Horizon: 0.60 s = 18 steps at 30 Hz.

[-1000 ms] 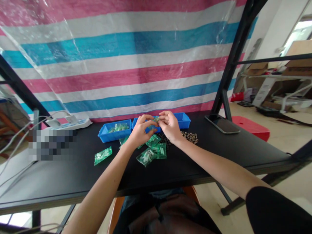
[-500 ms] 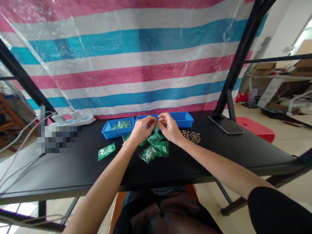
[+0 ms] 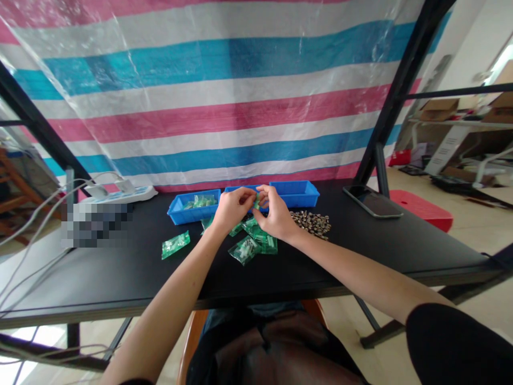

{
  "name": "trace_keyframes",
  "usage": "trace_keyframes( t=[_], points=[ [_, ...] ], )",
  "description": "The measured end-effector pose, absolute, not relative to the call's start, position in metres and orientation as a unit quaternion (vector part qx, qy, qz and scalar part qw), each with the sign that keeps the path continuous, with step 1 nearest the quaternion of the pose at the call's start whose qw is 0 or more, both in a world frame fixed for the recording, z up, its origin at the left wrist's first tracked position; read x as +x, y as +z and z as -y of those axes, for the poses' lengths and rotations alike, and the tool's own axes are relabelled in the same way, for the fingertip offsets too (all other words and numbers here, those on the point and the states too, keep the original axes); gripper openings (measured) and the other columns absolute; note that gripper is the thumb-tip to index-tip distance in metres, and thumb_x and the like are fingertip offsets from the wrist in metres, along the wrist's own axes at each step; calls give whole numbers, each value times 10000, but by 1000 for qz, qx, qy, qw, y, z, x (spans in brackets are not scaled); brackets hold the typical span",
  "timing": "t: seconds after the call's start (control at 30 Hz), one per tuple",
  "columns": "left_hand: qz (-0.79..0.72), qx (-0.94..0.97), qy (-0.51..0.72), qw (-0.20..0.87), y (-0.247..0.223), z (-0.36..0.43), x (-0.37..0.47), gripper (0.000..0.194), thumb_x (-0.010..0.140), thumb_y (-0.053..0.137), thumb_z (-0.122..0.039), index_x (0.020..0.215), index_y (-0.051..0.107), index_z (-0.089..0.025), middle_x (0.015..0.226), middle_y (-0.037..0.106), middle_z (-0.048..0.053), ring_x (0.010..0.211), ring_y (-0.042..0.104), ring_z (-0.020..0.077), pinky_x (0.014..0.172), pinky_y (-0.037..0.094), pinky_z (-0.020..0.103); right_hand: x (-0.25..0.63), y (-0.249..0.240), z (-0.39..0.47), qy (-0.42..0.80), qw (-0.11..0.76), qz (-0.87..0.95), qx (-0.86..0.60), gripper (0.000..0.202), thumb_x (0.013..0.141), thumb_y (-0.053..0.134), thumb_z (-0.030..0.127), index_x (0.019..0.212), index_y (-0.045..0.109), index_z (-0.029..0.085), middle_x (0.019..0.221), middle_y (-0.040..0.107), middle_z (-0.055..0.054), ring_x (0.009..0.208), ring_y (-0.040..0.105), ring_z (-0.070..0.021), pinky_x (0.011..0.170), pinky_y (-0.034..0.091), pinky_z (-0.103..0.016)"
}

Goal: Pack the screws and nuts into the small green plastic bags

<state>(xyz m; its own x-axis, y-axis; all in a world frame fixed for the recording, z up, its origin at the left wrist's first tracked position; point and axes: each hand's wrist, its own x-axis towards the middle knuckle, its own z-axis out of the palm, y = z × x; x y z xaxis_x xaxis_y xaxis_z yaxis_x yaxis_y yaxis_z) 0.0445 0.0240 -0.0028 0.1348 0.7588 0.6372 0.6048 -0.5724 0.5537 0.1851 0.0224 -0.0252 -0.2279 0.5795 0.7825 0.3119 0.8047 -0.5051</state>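
Note:
My left hand (image 3: 235, 207) pinches one side of a small green bag (image 3: 257, 202), held above the table. My right hand (image 3: 276, 213) has its fingers bent round the bag's other side. Below them lies a pile of green bags (image 3: 245, 249) with pale pieces inside. One separate green bag (image 3: 175, 245) rests to the left. Small metal parts (image 3: 312, 223) are heaped beside my right wrist. Behind my hands stand blue trays; the left tray (image 3: 182, 216) holds more green bags, and the right tray (image 3: 298, 199) is partly hidden by my right hand.
A phone (image 3: 372, 201) lies on the black table (image 3: 136, 278) at the right. A white power strip (image 3: 140, 195) with cables is at the left. Black frame posts rise at both sides, before a striped sheet. A red stool (image 3: 420, 211) stands beyond the right side.
The fingers of my right hand have spread a little, and the green bag shows more between my hands. The view has shifted slightly.

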Motion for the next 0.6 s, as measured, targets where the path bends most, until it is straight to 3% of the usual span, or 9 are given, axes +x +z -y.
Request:
trace_keyframes(
  t=[0.33,0.6],
  points=[
    [-455,739,485,107,-4,-25,44,158,771,512,-241,827,636,-161,700,703,29,622,666,151,589,510,230,184,-25,-22,80,544,776,-308,389,690,404,-10,1026,414,185,959,571,-94,819,583,-185,748,490,-336],
    [-491,754,434,48,0,-21,42,80,728,511,-195,740,586,-169,609,647,-5,573,620,135,536,431,205,182,-28,-24,48,529,787,-314,355,698,392,-9,986,422,196,936,599,-95,909,588,-217,787,479,-356]
  ],
)
